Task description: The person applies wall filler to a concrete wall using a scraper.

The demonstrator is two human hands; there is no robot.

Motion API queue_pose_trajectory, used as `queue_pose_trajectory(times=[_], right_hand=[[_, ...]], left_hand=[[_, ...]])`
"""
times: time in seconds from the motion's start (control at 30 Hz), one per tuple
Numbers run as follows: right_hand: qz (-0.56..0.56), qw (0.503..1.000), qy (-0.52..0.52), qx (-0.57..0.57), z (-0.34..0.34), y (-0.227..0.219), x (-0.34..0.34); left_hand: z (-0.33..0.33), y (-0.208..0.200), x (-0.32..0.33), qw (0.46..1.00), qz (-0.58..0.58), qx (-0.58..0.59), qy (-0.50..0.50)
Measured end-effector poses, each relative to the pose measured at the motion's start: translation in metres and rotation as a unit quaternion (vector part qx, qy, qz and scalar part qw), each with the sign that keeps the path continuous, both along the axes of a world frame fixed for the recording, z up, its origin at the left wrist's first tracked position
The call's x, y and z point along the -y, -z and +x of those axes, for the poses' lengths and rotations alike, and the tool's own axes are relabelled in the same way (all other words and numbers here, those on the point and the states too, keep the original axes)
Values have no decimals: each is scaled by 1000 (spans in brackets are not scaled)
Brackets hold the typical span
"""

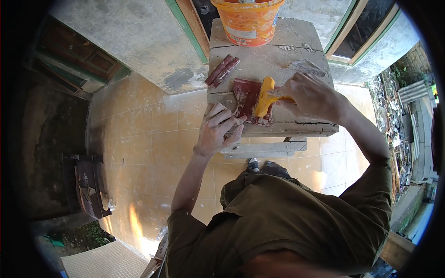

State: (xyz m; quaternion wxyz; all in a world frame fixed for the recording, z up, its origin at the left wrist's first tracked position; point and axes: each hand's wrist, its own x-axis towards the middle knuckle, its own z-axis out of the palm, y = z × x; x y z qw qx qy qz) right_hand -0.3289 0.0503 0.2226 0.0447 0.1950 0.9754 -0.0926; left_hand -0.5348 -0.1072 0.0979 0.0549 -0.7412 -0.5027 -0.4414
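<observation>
A yellow T-shaped scraper (264,98) is gripped by my right hand (308,96), its long edge resting across a dark red sheet (246,95). The sheet lies on a worn wooden table (273,60) and carries pale smears along its near edge. At its near left corner is my left hand (219,127), with fingers curled and a fingertip touching that corner. A pale, flat-sided piece shows by the left knuckles, but whether the hand holds it I cannot make out. Beyond the left hand lie two dark red strips (222,71), side by side.
An orange bucket (248,25) stands at the table's far edge. A greyish, flat, crumpled-looking piece (307,68) lies beyond my right hand. Plastered walls with green-edged frames rise behind the table. Yellowish tiles (153,134) cover the floor, and a dark object (88,185) stands at the left.
</observation>
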Motion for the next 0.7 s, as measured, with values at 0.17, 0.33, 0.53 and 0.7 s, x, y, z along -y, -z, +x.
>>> queue_pose_trajectory(times=[0.17,0.33,0.53,0.7], right_hand=[[-1,999,-16,-46,-13,10,1],[50,992,-73,-85,-18,2,3],[77,986,-105,-100,-42,13,6],[49,994,-71,-61,-46,11,15]], left_hand=[[-4,2,7,1000,-16,9,5],[-7,0,11,1000,11,-14,3],[-10,-1,20,1000,-2,-4,7],[-14,2,26,1000,-11,6,7]])
